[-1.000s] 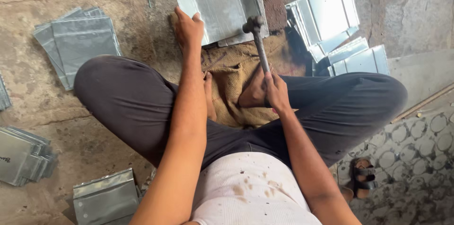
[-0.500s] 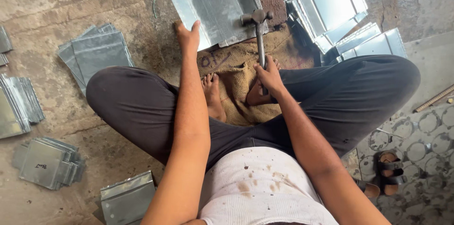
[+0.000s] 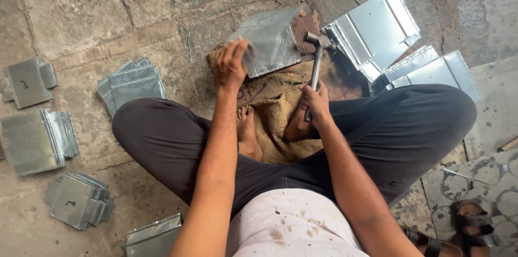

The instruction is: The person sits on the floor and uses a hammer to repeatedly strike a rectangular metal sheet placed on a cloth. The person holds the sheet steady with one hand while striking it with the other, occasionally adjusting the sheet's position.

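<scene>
The stone floor [image 3: 81,14] carries it all; there is no bench. The person sits cross-legged on it, dark trousers [image 3: 410,127] filling the middle of the view.

Stacks of cut grey metal lie around. Large folded panels [image 3: 377,25] sit at 1 o'clock from the knees, with two more [image 3: 431,70] just below them. A flat stack [image 3: 132,81] lies at 10 o'clock. Three smaller piles [image 3: 35,141] are spread from 9 to 8 o'clock, well apart from the work.

A brown sack [image 3: 275,106] is spread between the legs. At 12 o'clock, one sheet [image 3: 272,41] lies partly on it and partly on the floor.

The left hand [image 3: 231,65] grasps that sheet at its 8 o'clock corner, fingers curled over the edge. The sheet looks slightly blurred there, so whether it lies flat or tilted I cannot tell. The right hand [image 3: 315,103] is clenched round the low end of a hammer [image 3: 315,68]. Its head is at the sheet's 3 o'clock edge, touching it or just above; I cannot tell which.

By my reading this is the positioning step: the sheet is being set under the hammer. A sound blow would need the sheet settled on the sack and the left fingers clear of the struck edge.
</scene>
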